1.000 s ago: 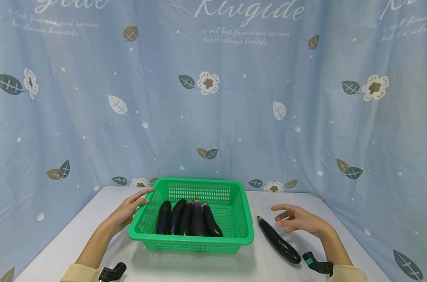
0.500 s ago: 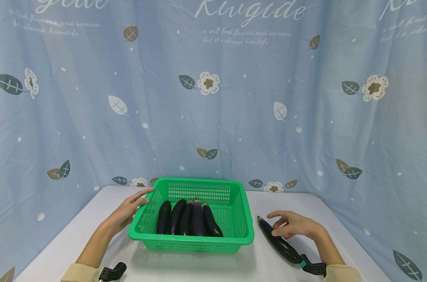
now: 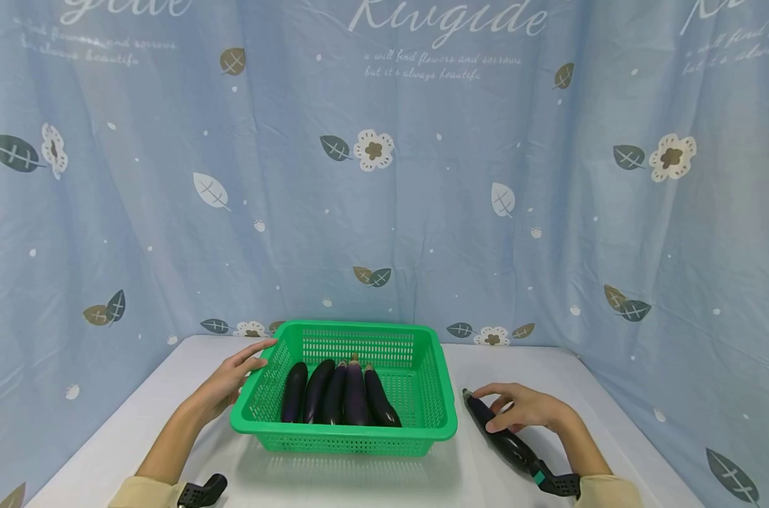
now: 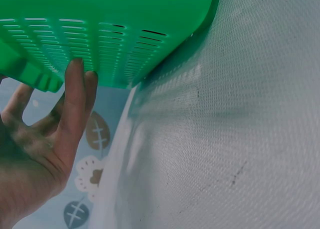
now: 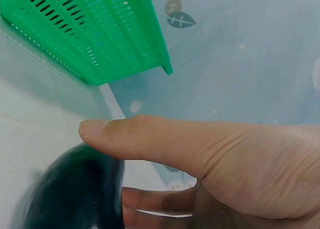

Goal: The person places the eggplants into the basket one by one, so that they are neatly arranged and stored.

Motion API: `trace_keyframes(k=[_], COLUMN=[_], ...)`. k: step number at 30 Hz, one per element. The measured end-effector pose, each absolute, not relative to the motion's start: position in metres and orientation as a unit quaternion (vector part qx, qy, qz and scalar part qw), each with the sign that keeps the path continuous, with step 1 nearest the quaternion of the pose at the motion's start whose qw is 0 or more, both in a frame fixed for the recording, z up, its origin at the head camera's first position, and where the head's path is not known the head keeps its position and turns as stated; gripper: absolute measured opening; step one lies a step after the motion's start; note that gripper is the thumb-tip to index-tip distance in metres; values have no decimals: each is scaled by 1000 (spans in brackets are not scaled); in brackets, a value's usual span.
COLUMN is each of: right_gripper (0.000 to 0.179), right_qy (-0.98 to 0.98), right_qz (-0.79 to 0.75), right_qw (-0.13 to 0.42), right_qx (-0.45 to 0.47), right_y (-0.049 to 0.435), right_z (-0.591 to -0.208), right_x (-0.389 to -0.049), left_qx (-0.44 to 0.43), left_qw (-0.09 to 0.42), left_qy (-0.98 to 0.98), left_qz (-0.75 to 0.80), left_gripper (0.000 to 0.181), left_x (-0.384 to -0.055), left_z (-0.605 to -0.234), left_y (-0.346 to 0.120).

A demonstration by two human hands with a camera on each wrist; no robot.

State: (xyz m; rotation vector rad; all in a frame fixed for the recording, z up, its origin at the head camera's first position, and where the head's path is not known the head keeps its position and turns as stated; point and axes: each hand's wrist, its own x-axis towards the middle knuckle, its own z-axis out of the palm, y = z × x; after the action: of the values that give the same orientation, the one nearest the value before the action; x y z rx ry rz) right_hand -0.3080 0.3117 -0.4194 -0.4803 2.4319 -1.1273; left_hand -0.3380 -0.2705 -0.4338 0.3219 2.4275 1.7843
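My left hand (image 3: 222, 386) is at the left rim of a green perforated plastic basket (image 3: 446, 395). In the left wrist view the thumb (image 4: 75, 101) lies against the basket's outer wall, with other fingers up at the rim. Several dark purple eggplants lie side by side inside, among them a right-hand one (image 3: 381, 398). To the right of the basket, a single eggplant (image 3: 508, 444) lies slantwise on the white table. My right hand (image 3: 529, 410) grips its upper part, thumb on the near side and fingers across the far side, partly hidden in the right wrist view.
The white tabletop (image 3: 334, 483) spreads around the basket. A blue curtain (image 3: 422, 212) printed with leaves and flowers hangs behind and at both sides. Black wrist-worn devices sit on the left wrist (image 3: 202, 490) and right wrist (image 3: 559, 484).
My right hand has moved left and down onto the loose eggplant and taken hold of it. The left hand and the basket have stayed in place.
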Motion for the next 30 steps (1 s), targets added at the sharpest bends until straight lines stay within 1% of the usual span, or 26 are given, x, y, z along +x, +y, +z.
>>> trace_keyframes(k=[30], right_gripper=[61], right_qy=[877], right_qz=[-402], right_qw=[205], right_qx=[-165], right_y=[306], right_z=[-419], right_x=[-302], left_qx=[108], left_qw=[51], left_qy=[802], left_qz=[585], left_gripper=[57], left_x=[-337], left_z=[-434], left_y=[-270])
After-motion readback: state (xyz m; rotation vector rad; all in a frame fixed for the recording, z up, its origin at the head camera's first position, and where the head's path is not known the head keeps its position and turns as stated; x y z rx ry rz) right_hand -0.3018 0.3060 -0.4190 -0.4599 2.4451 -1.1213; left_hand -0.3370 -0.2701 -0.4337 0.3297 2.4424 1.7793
